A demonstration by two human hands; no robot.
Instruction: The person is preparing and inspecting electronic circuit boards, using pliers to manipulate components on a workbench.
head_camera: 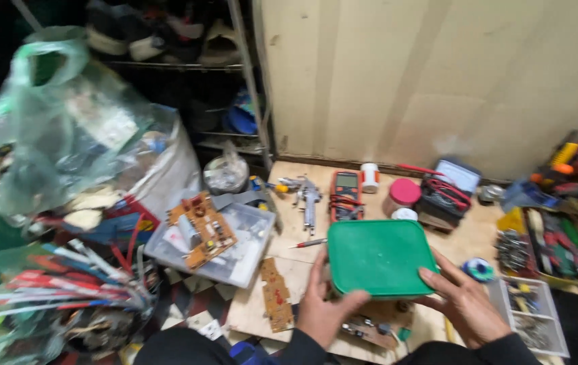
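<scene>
Hands grasp a square green container lid (378,257) low over a wooden board (302,263): left hand (322,307) curls its grip on the near-left edge, right hand (463,301) on the right. Behind stand a red-lidded jar (402,194) and red multimeter (345,194).

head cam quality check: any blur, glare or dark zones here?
Head view: motion blur softens everything, worst at the right-edge tools and the plastic bag; the shelf top left sinks into shadow; the wall is evenly lit, no hard glare; green lid and both hands, left, right, stay readable.
</scene>
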